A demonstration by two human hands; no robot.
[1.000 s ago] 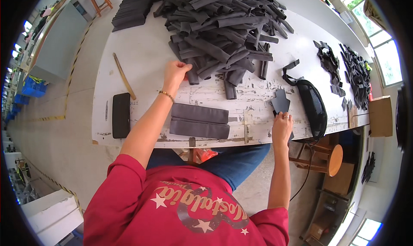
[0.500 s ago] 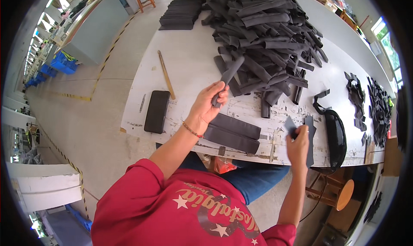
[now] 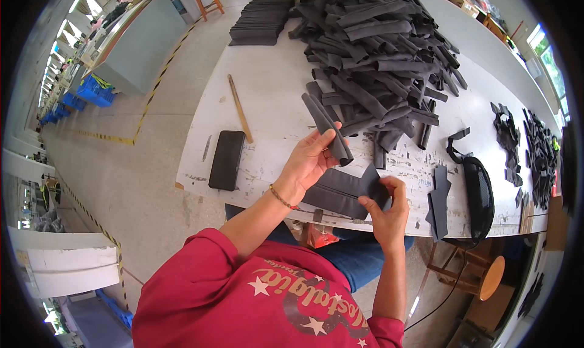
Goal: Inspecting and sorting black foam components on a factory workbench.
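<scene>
My left hand (image 3: pixel 310 162) is closed round a dark grey fabric tube (image 3: pixel 316 114), which is slightly curled open along its length. The tube tilts above the table, one end toward the heap of similar tubes (image 3: pixel 377 62). My right hand (image 3: pixel 390 213) pinches a thin, flat dark strip (image 3: pixel 372 184) between thumb and fingers, just right of the tube's near end; the two are apart. Under both hands lie flat dark fabric pieces (image 3: pixel 334 193) at the table's front edge, partly covered by the right hand's strip. More flat dark strips (image 3: pixel 438 202) lie to the right.
On the white table (image 3: pixel 267 111), a black phone (image 3: pixel 226 160) and a wooden stick (image 3: pixel 241 107) lie at left. A neat stack of dark pieces (image 3: pixel 261 22) is at the far left. A black mesh pouch (image 3: pixel 478 196) and dark scraps (image 3: pixel 506 141) lie right. A stool (image 3: pixel 491 278) stands below.
My right hand has moved left from the loose strips with a flat strip in it, close to my left hand. The tube in my left hand has come nearer and turned.
</scene>
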